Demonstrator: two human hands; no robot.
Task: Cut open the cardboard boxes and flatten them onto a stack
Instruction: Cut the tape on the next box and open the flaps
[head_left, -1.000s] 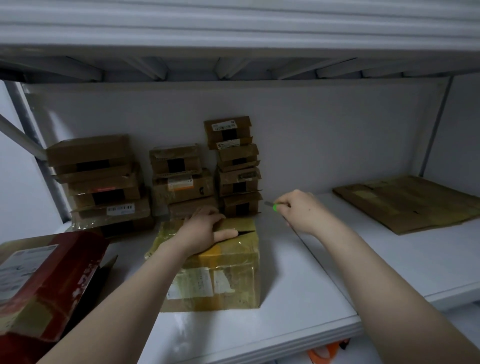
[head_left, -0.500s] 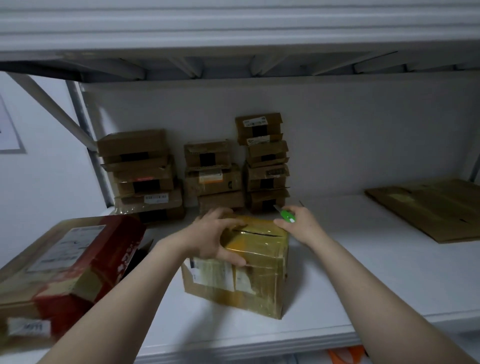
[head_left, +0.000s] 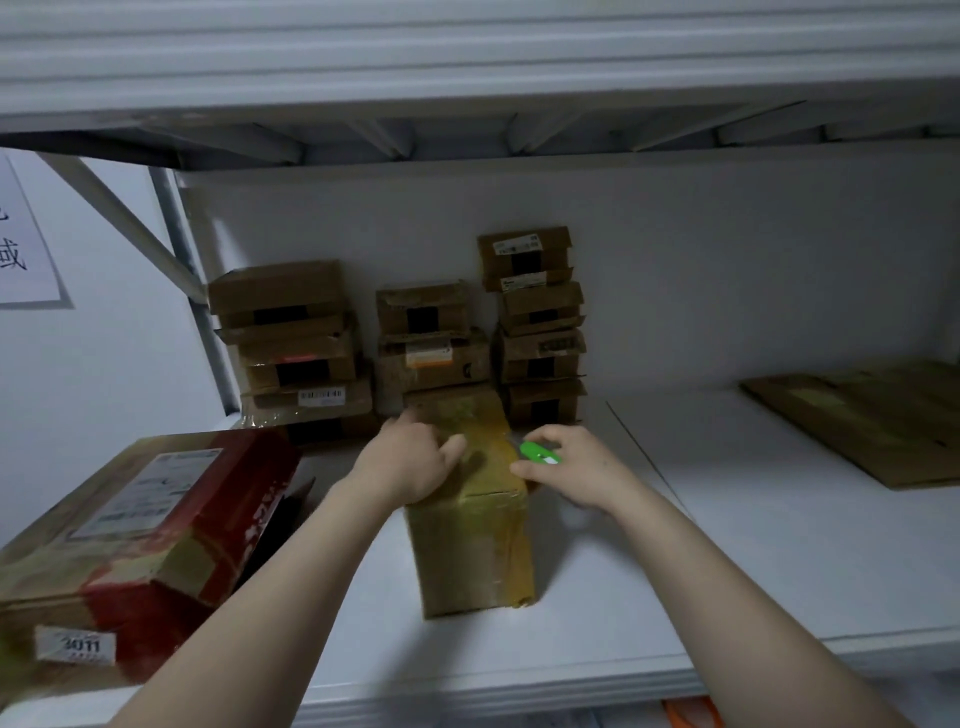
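A taped brown cardboard box (head_left: 470, 545) stands on the white shelf (head_left: 727, 561), its narrow end toward me. My left hand (head_left: 410, 462) presses on the box's top left edge and grips it. My right hand (head_left: 576, 470) holds a green box cutter (head_left: 537, 451) against the top right edge of the box. A stack of flattened cardboard (head_left: 872, 421) lies at the far right of the shelf.
Three piles of small cardboard boxes (head_left: 431, 343) stand against the back wall behind the box. A large red and brown box (head_left: 140, 535) lies tilted at the left. The upper shelf's underside (head_left: 467, 140) hangs low overhead. A metal upright (head_left: 192, 291) rises at the left.
The box has been turned so its narrow end faces me. My right hand moved from behind the box to its top right edge with the cutter. My left hand shifted along the top.
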